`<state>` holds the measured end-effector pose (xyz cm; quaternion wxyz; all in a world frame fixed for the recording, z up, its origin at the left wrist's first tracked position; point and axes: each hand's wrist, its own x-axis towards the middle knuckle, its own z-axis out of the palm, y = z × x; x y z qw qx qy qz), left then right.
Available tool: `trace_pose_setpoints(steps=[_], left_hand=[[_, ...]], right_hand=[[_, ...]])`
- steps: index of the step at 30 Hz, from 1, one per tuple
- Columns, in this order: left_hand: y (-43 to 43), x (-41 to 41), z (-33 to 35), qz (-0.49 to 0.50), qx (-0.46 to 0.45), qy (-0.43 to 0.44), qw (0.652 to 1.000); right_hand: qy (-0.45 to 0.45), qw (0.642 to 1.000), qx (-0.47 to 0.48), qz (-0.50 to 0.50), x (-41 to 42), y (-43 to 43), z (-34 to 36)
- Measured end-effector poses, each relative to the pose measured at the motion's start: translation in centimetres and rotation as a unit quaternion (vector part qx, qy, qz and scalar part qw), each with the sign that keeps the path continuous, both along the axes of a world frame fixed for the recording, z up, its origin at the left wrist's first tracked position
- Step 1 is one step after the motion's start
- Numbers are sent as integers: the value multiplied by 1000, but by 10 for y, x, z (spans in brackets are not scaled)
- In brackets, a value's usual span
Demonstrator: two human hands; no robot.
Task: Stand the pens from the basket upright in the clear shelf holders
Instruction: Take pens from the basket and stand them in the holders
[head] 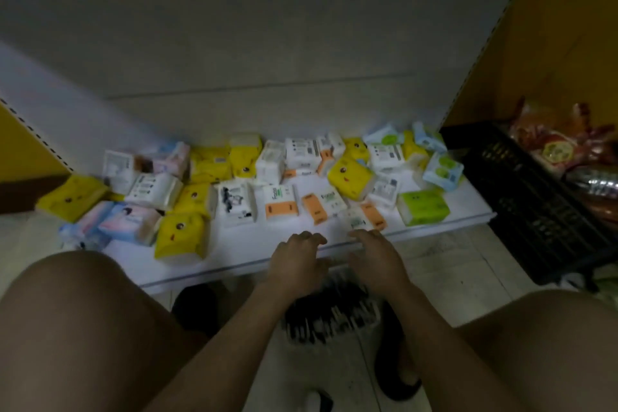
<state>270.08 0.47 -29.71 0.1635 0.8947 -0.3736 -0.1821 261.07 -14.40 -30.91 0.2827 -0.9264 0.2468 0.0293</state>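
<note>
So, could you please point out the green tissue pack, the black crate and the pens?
green tissue pack (423, 208): head view, middle of its top face.
black crate (528, 207): head view, its latticed side wall.
pens (334, 313): head view, middle of the blurred bundle.

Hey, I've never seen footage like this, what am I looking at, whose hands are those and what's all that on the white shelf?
There is no machine: a person crouches, wearing a camera on the head that looks down, so you see their knees and both hands. The left hand and right hand reach over a low white shelf strewn with tissue packs. The left holds nothing; the right's fingertips are too blurred to judge. Beneath them is the basket of pens.
</note>
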Motion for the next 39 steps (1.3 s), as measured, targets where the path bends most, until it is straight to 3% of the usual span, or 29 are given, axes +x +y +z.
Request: trace_pose_setpoints(steps=[3,11,17,26,28,32,39], left_hand=[[6,-4,-46,13,19,74,997],[7,-17,-147,78,139,252,955],[-9,-32,-193,167,110,345,917],[-33,-39,-239,88,180,344,917],[-32,-44,-269,116,159,349,916],[-34,-39,-222,208,77,365,904],[-25,-45,-214,313,34,352,881]], right_hand=[[79,994,70,-26,-9,-1,-45],[241,963,122,-1,-7,-16,-110],[350,931,104,-4,-10,-25,-145],[354,929,109,18,-12,-9,-188],[347,929,127,6,-16,-7,-192],[328,933,145,-15,-17,-12,-193],[299,944,125,-61,-21,-9,-203]])
